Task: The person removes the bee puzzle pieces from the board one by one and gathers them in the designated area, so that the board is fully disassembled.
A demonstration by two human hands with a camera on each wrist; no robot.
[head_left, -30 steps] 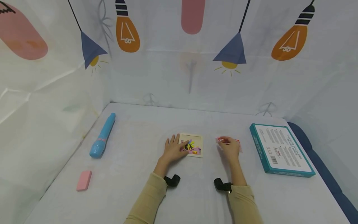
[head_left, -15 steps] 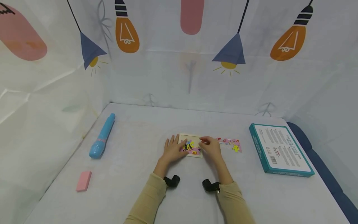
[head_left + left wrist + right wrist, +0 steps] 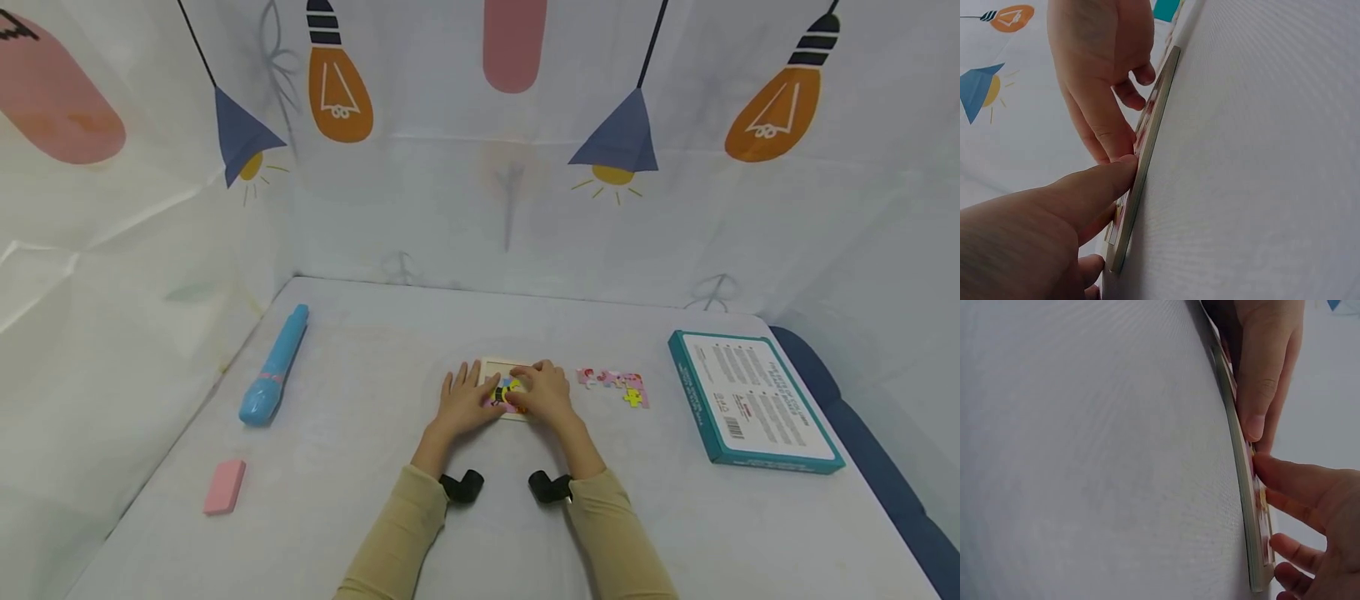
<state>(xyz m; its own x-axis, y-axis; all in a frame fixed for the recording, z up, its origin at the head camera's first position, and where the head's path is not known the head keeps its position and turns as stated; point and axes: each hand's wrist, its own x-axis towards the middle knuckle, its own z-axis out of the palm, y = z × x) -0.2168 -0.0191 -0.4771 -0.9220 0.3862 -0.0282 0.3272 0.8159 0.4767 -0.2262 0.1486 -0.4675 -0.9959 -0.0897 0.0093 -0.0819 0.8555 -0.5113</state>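
Note:
A small square jigsaw puzzle in a pale wooden frame [image 3: 498, 363], with a bee picture partly covered, lies on the table between both hands. The left hand [image 3: 461, 407] rests along its left side, fingers spread, with the thumb extended over the picture. From the right, the right hand [image 3: 551, 397] reaches over the frame. Its thumb [image 3: 1279, 472] and forefinger are curled together at the picture, pinching a puzzle piece that the fingers mostly hide. In the left wrist view, the left thumb [image 3: 1100, 181] lies at the board's edge, just beside the right fingertips.
Several loose pink puzzle pieces [image 3: 609, 378] and a yellow piece [image 3: 633, 398] lie right of the frame. A teal-edged box [image 3: 757, 400] stands farther right. On the left are a blue toy microphone [image 3: 276, 367] and a pink block [image 3: 225, 487]. Printed curtains enclose the table.
The right hand has left the loose pieces, moving left until over the framed puzzle, and the pieces it covered now show. The left hand has stayed in place.

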